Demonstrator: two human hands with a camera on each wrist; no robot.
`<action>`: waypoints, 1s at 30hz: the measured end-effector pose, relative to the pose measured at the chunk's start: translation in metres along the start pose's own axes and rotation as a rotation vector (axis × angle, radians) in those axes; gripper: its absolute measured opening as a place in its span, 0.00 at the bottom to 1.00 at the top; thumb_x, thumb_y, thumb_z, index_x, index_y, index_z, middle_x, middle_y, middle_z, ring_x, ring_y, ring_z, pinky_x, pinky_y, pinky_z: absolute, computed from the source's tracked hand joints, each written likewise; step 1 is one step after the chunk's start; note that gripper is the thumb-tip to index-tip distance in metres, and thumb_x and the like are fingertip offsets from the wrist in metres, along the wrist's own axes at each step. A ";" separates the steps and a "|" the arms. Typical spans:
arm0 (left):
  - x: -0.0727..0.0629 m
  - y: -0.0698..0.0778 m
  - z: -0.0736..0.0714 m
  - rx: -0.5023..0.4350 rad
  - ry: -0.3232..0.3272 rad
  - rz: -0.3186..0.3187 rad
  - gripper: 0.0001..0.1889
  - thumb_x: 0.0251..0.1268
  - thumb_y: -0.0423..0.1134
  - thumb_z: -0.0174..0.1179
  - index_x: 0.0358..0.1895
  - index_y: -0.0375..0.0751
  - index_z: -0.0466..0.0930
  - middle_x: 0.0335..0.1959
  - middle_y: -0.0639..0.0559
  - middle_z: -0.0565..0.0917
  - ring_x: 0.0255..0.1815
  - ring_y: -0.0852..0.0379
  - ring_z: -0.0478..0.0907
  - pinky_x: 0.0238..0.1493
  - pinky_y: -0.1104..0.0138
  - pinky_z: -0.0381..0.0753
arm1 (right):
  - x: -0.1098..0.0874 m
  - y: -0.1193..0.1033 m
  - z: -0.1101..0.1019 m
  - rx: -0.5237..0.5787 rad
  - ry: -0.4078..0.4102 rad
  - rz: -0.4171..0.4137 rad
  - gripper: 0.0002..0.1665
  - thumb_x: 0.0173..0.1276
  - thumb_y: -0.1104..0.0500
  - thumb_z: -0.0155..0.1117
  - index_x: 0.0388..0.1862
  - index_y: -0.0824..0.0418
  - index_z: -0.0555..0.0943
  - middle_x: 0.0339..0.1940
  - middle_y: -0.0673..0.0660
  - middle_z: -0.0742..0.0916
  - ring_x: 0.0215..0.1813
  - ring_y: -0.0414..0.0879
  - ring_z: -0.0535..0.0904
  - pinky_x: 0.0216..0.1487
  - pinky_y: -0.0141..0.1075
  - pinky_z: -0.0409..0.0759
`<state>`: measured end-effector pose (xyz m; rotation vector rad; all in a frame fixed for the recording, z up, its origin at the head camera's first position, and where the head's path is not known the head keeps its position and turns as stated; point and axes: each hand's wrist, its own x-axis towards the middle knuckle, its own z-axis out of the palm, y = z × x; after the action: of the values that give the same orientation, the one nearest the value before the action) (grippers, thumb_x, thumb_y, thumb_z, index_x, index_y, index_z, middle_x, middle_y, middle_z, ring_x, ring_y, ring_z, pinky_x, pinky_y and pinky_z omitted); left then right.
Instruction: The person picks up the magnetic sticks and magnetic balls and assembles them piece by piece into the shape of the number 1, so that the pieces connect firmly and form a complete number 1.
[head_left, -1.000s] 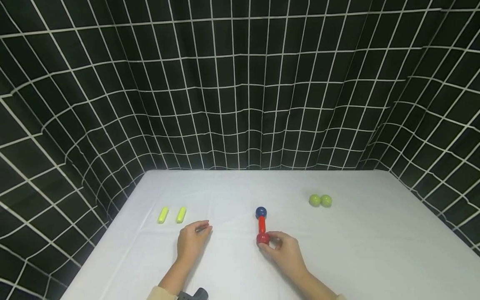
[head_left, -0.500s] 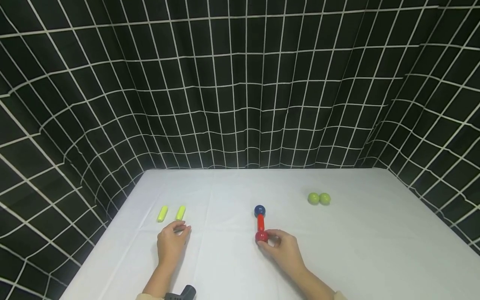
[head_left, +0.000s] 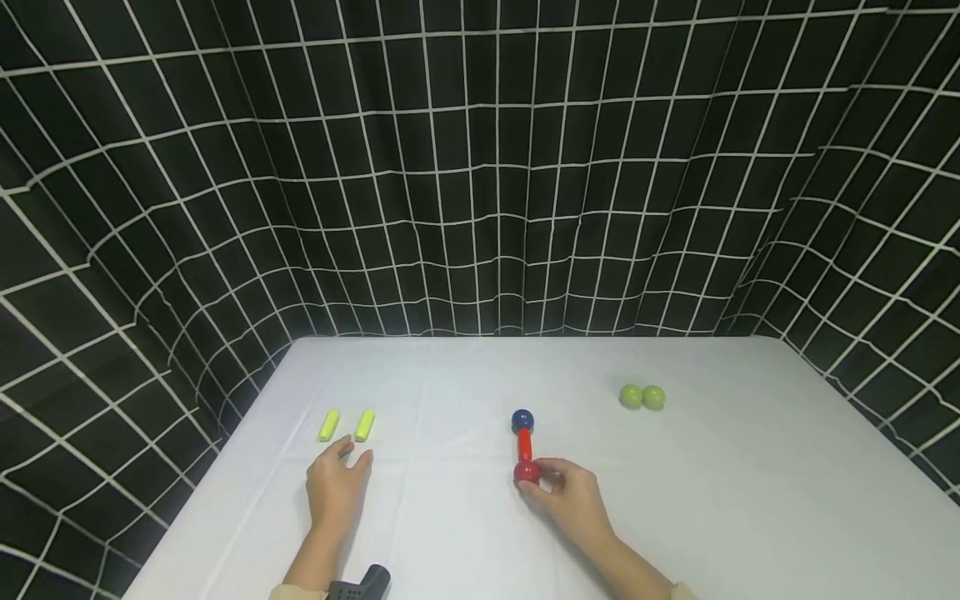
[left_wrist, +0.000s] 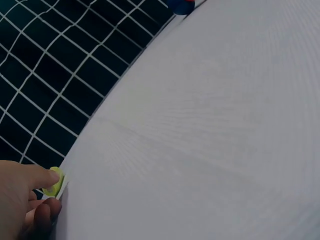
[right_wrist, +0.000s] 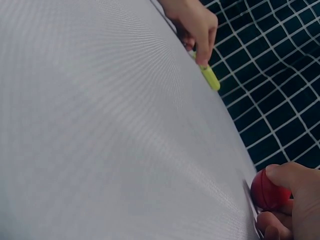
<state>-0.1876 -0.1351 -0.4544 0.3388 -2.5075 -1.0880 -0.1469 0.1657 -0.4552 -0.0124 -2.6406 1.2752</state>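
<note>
In the head view, my right hand (head_left: 573,500) pinches a glossy red ball (head_left: 527,472) between thumb and fingers. A red stick (head_left: 524,445) runs from that ball to a blue ball (head_left: 522,420) at its far end, all lying in line on the white table. My left hand (head_left: 332,492) hovers low at the left with thumb and forefinger parted. Just beyond its fingertips lies a yellow stick (head_left: 364,425), with a second yellow stick (head_left: 328,425) to its left. In the left wrist view the thumb overlaps a yellow stick (left_wrist: 53,182); contact cannot be told.
Two green balls (head_left: 642,397) sit side by side toward the back right of the white-covered table (head_left: 712,500). A black curtain with a white grid (head_left: 480,208) encloses the back and sides. A dark device (head_left: 360,586) is strapped to the left wrist.
My left hand has moved left toward the yellow sticks, and its thumb and forefinger have spread apart. The right hand keeps its pinch on the red ball without moving.
</note>
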 end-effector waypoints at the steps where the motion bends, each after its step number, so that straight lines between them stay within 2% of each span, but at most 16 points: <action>1: 0.001 0.000 0.001 0.000 0.000 -0.003 0.24 0.54 0.35 0.65 0.53 0.25 0.73 0.50 0.31 0.79 0.58 0.34 0.72 0.61 0.47 0.68 | 0.000 0.000 0.000 -0.001 0.001 0.001 0.21 0.49 0.54 0.75 0.42 0.61 0.84 0.40 0.57 0.87 0.16 0.35 0.66 0.17 0.26 0.66; 7: 0.008 0.000 0.009 0.021 -0.001 0.000 0.25 0.55 0.37 0.64 0.55 0.27 0.73 0.52 0.31 0.78 0.58 0.34 0.72 0.59 0.47 0.70 | 0.001 0.002 -0.001 0.001 0.015 -0.012 0.21 0.48 0.55 0.75 0.42 0.61 0.84 0.41 0.58 0.87 0.16 0.35 0.67 0.17 0.26 0.66; 14: 0.015 -0.003 0.013 0.064 0.023 0.004 0.23 0.56 0.38 0.63 0.54 0.29 0.75 0.51 0.32 0.79 0.54 0.33 0.75 0.53 0.46 0.75 | 0.001 0.002 0.001 0.005 0.005 -0.012 0.21 0.48 0.55 0.75 0.42 0.61 0.84 0.40 0.57 0.87 0.16 0.35 0.66 0.18 0.26 0.66; 24: 0.026 0.003 0.021 0.090 0.026 -0.002 0.22 0.58 0.38 0.62 0.54 0.28 0.74 0.49 0.32 0.80 0.50 0.35 0.78 0.47 0.48 0.77 | -0.001 0.001 0.001 0.012 0.002 0.005 0.21 0.49 0.53 0.74 0.42 0.61 0.83 0.41 0.57 0.87 0.17 0.35 0.66 0.18 0.26 0.66; 30: 0.032 0.004 0.025 0.102 0.019 -0.011 0.19 0.59 0.39 0.61 0.51 0.30 0.76 0.48 0.32 0.80 0.47 0.36 0.79 0.45 0.50 0.78 | 0.001 0.003 0.001 0.010 0.007 -0.004 0.21 0.49 0.53 0.74 0.41 0.61 0.83 0.40 0.58 0.87 0.17 0.35 0.66 0.19 0.26 0.67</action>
<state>-0.2276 -0.1274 -0.4591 0.3908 -2.5527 -0.9579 -0.1481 0.1667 -0.4576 -0.0102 -2.6271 1.2843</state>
